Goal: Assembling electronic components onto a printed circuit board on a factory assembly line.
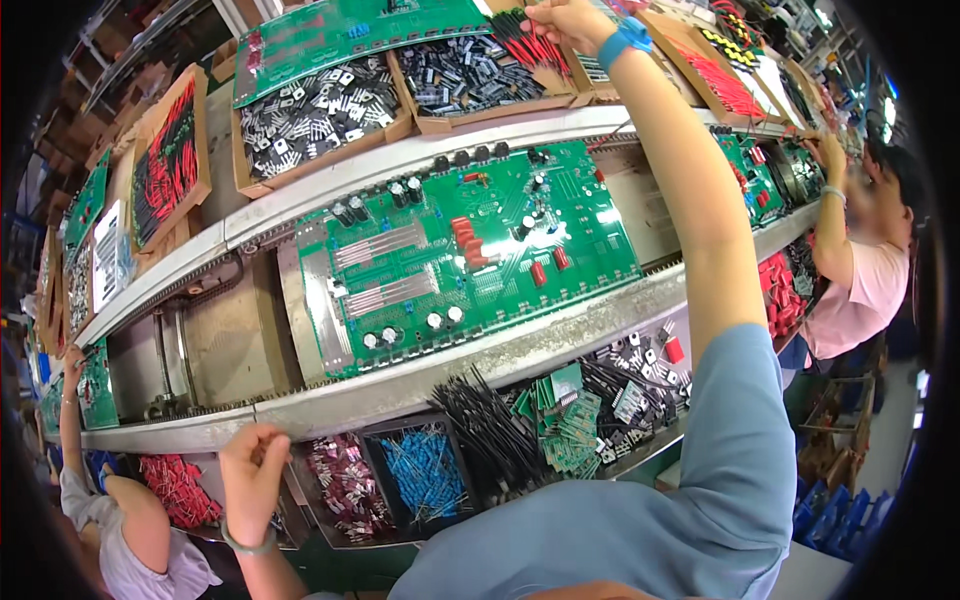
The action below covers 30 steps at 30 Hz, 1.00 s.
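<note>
A large green circuit board [500, 240] rests between two metal rails, with capacitors, red block-shaped components and long silvery strips on it. My right arm stretches across it to the far side. There my right hand [568, 22], with a blue wristband, is closed by the red and black wires [528, 48] in a cardboard box. Whatever its fingers pinch is too small to tell. My left hand [252, 478] is curled closed at the near rail, left of a bin of dark red components [350, 485]; what it holds, if anything, is hidden.
Along the near rail lie blue components [422, 475] in a black tray, black cable ties [490, 425] and small green boards [572, 430]. Boxes of black transistors [325, 110] line the far side. Co-workers stand at left [140, 520] and right [860, 270].
</note>
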{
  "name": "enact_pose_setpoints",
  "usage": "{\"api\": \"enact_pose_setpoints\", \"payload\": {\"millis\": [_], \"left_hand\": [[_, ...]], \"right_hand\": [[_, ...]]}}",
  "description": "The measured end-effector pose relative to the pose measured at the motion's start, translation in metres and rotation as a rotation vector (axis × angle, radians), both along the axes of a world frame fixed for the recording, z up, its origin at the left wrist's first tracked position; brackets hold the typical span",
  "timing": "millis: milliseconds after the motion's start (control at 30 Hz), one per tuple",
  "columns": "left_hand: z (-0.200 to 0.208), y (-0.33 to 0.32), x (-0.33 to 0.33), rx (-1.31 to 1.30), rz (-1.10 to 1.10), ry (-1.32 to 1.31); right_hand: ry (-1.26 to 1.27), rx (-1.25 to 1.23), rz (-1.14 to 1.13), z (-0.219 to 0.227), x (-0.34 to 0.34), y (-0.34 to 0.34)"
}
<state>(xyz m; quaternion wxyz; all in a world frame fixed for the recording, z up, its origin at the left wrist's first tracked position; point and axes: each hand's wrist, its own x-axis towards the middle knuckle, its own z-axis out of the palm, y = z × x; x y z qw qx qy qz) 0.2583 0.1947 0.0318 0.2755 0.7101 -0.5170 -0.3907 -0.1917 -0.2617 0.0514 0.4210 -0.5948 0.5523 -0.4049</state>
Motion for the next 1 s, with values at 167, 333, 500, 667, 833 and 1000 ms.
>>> {"api": "enact_pose_setpoints", "payload": {"millis": [167, 333, 500, 667, 833, 1000], "left_hand": [[0.026, 0.033, -0.03, -0.011, -0.264, -0.197], [0.008, 0.068, -0.043, 0.074, -0.345, -0.259], [-0.014, 0.08, -0.064, 0.053, -0.476, -0.493], [-0.02, 0.082, -0.068, -0.009, -0.485, -0.541], [-0.023, 0.084, -0.069, -0.051, -0.454, -0.514], [-0.022, 0.08, -0.072, -0.049, -0.394, -0.432]], "right_hand": [[-0.198, 0.025, 0.138, 0.01, -0.011, 0.076], [-0.122, -0.015, 0.125, -0.018, -0.022, 0.157], [0.139, 0.024, -0.014, -0.044, -0.036, 0.192], [0.276, -0.192, -0.05, -0.078, -0.044, 0.19], [0.276, -0.157, -0.133, -0.083, -0.052, 0.18], [0.355, -0.259, -0.183, -0.09, -0.053, 0.18]]}}
